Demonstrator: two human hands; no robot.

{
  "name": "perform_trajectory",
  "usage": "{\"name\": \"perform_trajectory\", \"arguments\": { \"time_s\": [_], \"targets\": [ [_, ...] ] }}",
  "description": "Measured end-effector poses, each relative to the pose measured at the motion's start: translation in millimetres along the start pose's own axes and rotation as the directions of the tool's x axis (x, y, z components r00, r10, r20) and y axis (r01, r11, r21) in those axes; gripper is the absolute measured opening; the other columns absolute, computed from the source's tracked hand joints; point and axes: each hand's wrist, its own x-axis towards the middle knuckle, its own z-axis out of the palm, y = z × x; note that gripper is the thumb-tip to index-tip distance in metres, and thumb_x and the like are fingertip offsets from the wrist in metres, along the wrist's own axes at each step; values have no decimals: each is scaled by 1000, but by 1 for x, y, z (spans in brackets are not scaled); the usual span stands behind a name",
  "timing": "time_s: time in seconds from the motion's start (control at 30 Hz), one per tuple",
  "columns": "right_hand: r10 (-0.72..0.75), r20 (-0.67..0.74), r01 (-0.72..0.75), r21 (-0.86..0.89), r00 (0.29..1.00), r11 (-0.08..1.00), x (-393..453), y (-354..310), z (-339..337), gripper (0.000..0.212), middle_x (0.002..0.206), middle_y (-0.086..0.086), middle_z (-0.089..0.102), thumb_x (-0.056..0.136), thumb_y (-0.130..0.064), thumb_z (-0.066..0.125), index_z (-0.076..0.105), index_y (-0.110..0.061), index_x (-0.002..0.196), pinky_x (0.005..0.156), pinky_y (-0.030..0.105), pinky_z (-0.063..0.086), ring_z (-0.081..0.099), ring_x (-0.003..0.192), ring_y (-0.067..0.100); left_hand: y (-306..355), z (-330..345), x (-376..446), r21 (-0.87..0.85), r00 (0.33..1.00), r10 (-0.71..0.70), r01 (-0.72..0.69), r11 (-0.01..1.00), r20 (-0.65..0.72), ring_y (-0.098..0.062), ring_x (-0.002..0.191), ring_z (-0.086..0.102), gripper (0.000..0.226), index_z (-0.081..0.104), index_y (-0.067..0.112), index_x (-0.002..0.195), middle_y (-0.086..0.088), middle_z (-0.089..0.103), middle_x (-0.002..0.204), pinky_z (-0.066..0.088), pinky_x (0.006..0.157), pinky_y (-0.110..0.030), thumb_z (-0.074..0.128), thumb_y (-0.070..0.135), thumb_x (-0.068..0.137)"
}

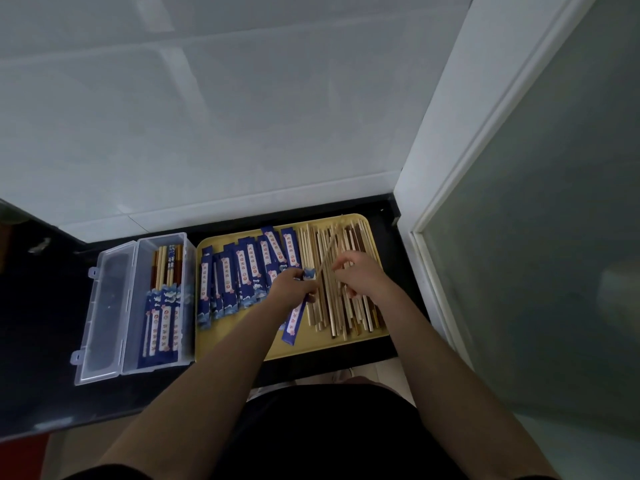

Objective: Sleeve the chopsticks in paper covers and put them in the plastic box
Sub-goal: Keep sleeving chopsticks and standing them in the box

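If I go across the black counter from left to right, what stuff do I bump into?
Open lid → clear plastic box holding sleeved chopsticks → yellow tray → blue paper covers → left hand → right hand → bare chopsticks.

Both forearms are bare from wrist to elbow, with no watch, ring or bracelet showing. The left hand (290, 285) and right hand (360, 276) are ungloved. A black garment covers the torso below.
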Motion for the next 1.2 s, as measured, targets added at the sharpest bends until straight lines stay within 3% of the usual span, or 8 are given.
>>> {"name": "perform_trajectory", "arguments": {
  "time_s": [0.2, 0.4, 0.53, 0.7, 0.93, 1.0, 1.1, 1.2],
  "targets": [
    [-140, 60, 134, 103, 988, 986, -9, -21, -19, 17, 97, -3, 74, 98, -13, 57, 68, -22, 108, 58, 20, 51, 69, 63, 9, 4, -8, 0, 89, 999, 36, -36, 995, -7, -15, 61, 62, 22, 61, 0, 112, -12, 66, 85, 51, 58, -26, 65, 11, 93],
    [-294, -354, 392, 244, 888, 887, -6, -40, -30, 20, 84, 1, 67, 101, -28, 58, 68, -14, 111, 55, 15, 47, 57, 59, 3, 2, -10, -1, 155, 993, 117, -112, 982, -24, -18, 84, 57, 16, 68, 10, 105, -3, 61, 86, 46, 79, -30, 69, 14, 90],
    [-241, -523, 434, 286, 817, 854, 0, -46, -32, 24, 88, 8, 60, 105, -32, 47, 61, -13, 104, 61, 25, 49, 55, 66, 12, 2, -12, -3, 175, 989, 144, -138, 975, -20, -12, 81, 55, 24, 68, 15, 114, 2, 61, 88, 45, 74, -25, 69, 15, 90],
    [-156, -609, 466, 393, 778, 793, -1, -52, -34, 23, 80, 7, 60, 108, -25, 40, 56, -8, 105, 52, 18, 49, 55, 55, 9, 5, -15, -4, 174, 985, 169, -161, 971, -28, -6, 78, 54, 31, 67, 17, 122, 6, 61, 88, 40, 62, -16, 69, 15, 91],
    [-141, -549, 415, 413, 824, 811, 0, -50, -37, 21, 79, 3, 60, 107, -24, 41, 58, -11, 105, 51, 17, 49, 55, 55, 7, 15, -15, -8, 106, 973, 229, -232, 967, 42, -14, 94, 58, 34, 64, 22, 123, 2, 62, 102, 44, 73, -22, 69, 16, 90],
    [-173, -388, 317, 345, 905, 883, 0, -47, -40, 19, 82, 3, 64, 106, -24, 45, 61, -14, 103, 57, 20, 52, 60, 60, 8, 19, -12, -8, 56, 964, 257, -260, 964, 62, -16, 98, 59, 33, 66, 22, 121, 0, 64, 106, 45, 81, -26, 70, 15, 89],
    [-153, 11, 151, 109, 988, 983, 2, -32, -42, 13, 101, 5, 68, 103, -20, 52, 64, -17, 106, 63, 22, 55, 70, 79, 15, 28, -4, -9, 22, 952, 296, -299, 954, 77, -16, 93, 61, 25, 68, 18, 113, -8, 68, 102, 49, 82, -27, 70, 11, 88],
    [34, 5, -34, 21, 999, 999, 12, -9, -38, 16, 102, 6, 67, 101, -15, 51, 61, -22, 111, 66, 28, 58, 72, 83, 20, 32, 4, -6, -5, 969, 242, -242, 970, 56, -16, 83, 65, 18, 69, 13, 107, -9, 69, 95, 53, 73, -21, 70, 13, 89]
  ]
}}
